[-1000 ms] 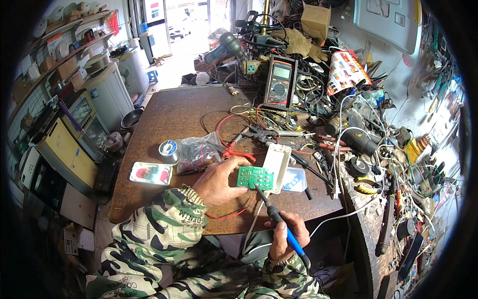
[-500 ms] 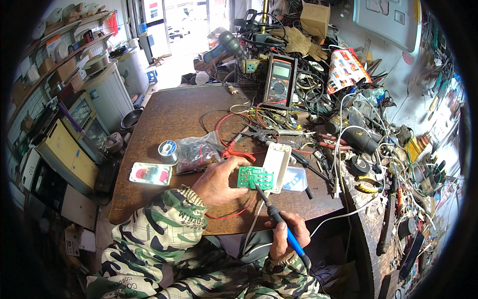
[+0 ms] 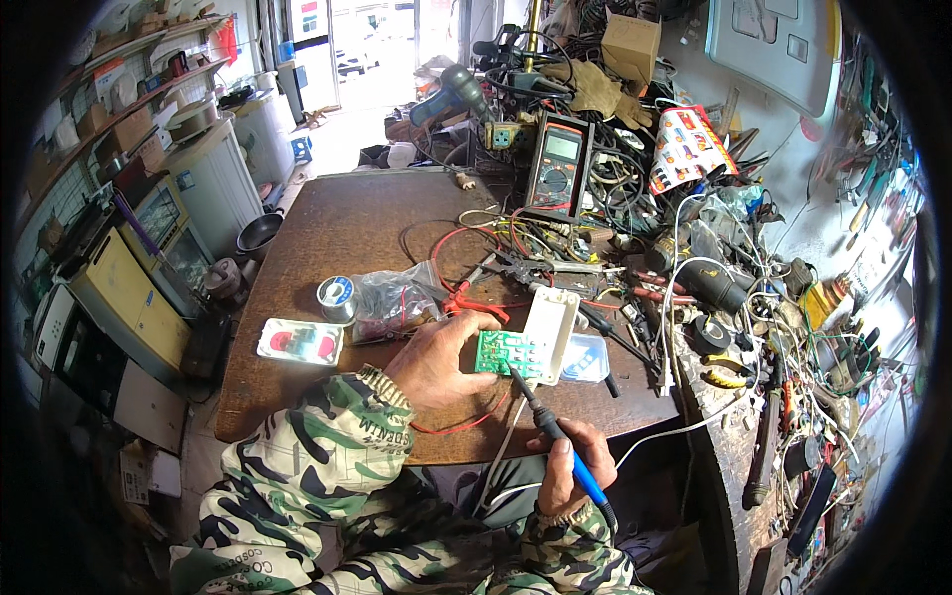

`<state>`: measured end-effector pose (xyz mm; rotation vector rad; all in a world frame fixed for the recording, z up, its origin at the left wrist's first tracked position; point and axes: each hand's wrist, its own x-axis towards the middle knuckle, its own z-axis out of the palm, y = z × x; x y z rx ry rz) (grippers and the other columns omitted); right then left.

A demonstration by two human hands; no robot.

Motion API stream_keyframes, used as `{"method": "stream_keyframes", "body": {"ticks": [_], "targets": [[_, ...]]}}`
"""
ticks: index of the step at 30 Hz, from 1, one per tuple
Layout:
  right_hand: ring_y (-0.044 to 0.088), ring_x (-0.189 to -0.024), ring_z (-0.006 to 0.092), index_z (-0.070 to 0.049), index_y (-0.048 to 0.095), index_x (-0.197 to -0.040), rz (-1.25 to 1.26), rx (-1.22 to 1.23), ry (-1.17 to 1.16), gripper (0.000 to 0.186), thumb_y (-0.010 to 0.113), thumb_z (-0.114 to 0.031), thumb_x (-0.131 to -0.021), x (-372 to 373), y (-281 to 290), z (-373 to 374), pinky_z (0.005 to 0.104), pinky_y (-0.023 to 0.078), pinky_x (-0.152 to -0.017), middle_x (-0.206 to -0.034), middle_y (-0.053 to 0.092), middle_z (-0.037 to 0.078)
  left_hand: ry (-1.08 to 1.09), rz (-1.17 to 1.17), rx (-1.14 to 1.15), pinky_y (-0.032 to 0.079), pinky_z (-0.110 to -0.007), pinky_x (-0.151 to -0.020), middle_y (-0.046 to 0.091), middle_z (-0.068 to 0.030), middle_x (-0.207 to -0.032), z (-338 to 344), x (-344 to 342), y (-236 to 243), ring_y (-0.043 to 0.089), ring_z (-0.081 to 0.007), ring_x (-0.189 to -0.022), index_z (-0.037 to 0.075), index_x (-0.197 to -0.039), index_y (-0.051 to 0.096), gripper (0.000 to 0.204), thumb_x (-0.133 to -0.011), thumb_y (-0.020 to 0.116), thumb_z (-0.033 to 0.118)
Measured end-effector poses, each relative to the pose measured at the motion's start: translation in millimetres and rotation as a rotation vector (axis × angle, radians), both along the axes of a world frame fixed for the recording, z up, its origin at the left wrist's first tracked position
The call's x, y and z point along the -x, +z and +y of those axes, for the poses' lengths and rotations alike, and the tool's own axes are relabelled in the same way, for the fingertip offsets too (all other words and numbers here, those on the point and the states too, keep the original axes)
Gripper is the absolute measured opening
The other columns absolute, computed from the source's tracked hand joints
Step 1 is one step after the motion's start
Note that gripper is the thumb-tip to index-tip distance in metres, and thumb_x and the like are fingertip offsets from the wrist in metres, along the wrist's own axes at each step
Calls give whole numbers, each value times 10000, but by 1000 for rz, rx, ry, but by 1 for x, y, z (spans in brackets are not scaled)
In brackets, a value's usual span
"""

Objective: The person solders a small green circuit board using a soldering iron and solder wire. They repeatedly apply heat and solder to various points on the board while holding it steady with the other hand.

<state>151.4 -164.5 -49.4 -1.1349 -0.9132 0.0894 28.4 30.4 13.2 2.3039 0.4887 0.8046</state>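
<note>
My left hand [image 3: 431, 367] grips a small green circuit board [image 3: 496, 349] by its left side. My right hand [image 3: 575, 466] is closed on a soldering iron [image 3: 545, 421] with a blue handle, its tip at the board's lower middle. Just behind the board lies an open white plastic casing [image 3: 550, 317], beside a translucent plastic box [image 3: 585, 365]. Left of my hands are a solder spool [image 3: 335, 299], a plastic bag [image 3: 392, 302] of dark items and a white case [image 3: 299, 340] with red parts. Red and white wires run beneath my hands.
A multimeter [image 3: 555, 164] stands at the back of the wooden table [image 3: 317, 228]. Heaped cables, pliers [image 3: 521, 268] and tools crowd its right side and the adjoining bench [image 3: 734, 446]. Shelves [image 3: 139, 89] and cabinets [image 3: 149, 307] line the left, and a bright doorway [image 3: 377, 59] lies beyond.
</note>
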Motion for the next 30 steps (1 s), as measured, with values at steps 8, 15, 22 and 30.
{"method": "stream_keyframes", "body": {"ticks": [8, 15, 22, 30], "targets": [[679, -758, 199, 73, 561, -1225, 110, -11, 74, 358, 623, -185, -986, -22, 31, 9, 320, 564, -708, -920, 668, 144, -1, 14, 32, 545, -404, -896, 692, -185, -1103, 4, 2, -4, 692, -348, -1035, 49, -1253, 560, 591, -733, 828, 137], [719, -776, 216, 70, 582, -1294, 87, 67, 406, 430, 577, -271, -1033, -98, 109, 105, 330, 578, -707, -870, 715, 154, -52, -53, 302, 512, -390, -991, 688, -148, -1184, 10, 1, -8, 670, -243, -1128, 22, -1284, 572, 632, -738, 866, 145], [673, -721, 203, 33, 562, -1330, 368, 43, 742, 495, 610, -350, -1019, -104, 86, 156, 323, 561, -685, -886, 697, 147, -209, -109, 496, 492, -328, -989, 612, -124, -1275, 13, 10, -3, 589, -156, -1162, -16, -1483, 345, 678, -913, 708, 36], [672, -712, 225, 45, 506, -1388, 562, -1, 822, 586, 562, -412, -1025, -124, 71, 147, 341, 558, -682, -900, 692, 161, -243, -111, 691, 548, -301, -819, 605, -124, -1292, 16, 2, -2, 601, -137, -1102, -22, -1521, 272, 685, -950, 645, 45]]}}
